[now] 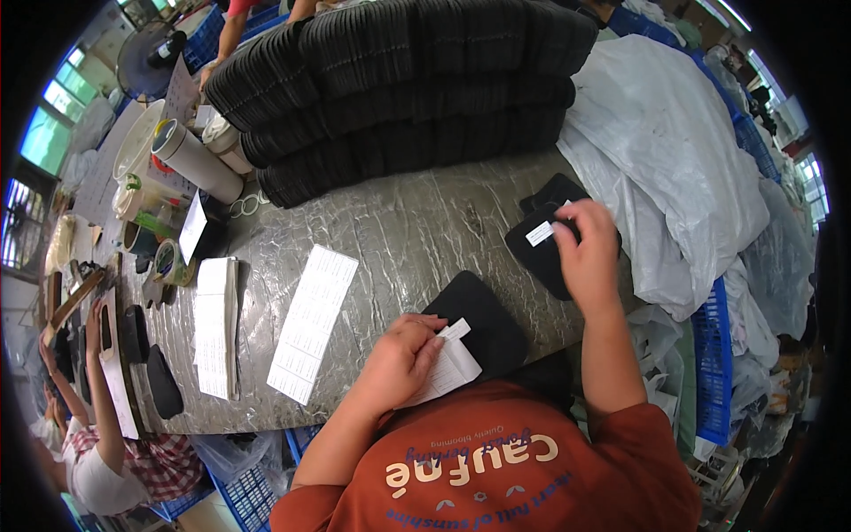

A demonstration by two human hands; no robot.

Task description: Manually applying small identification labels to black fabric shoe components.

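Where the table (pixel 399 230) curves toward its near edge, bare marbled top lies open between the hands. A white label sheet (pixel 312 324) lies flat left of centre, a label stack (pixel 215 326) further left. The left hand (pixel 399 359) pinches a label pad (pixel 448 365) beside a black insole (pixel 483 324). The right hand (pixel 587 253), fingers curled, presses a small white label (pixel 539 233) onto another insole (pixel 542 253). Stacked black insoles (pixel 399 89) wall the far edge. Blue crates (pixel 714 363) at right hold white plastic bags (pixel 674 151).
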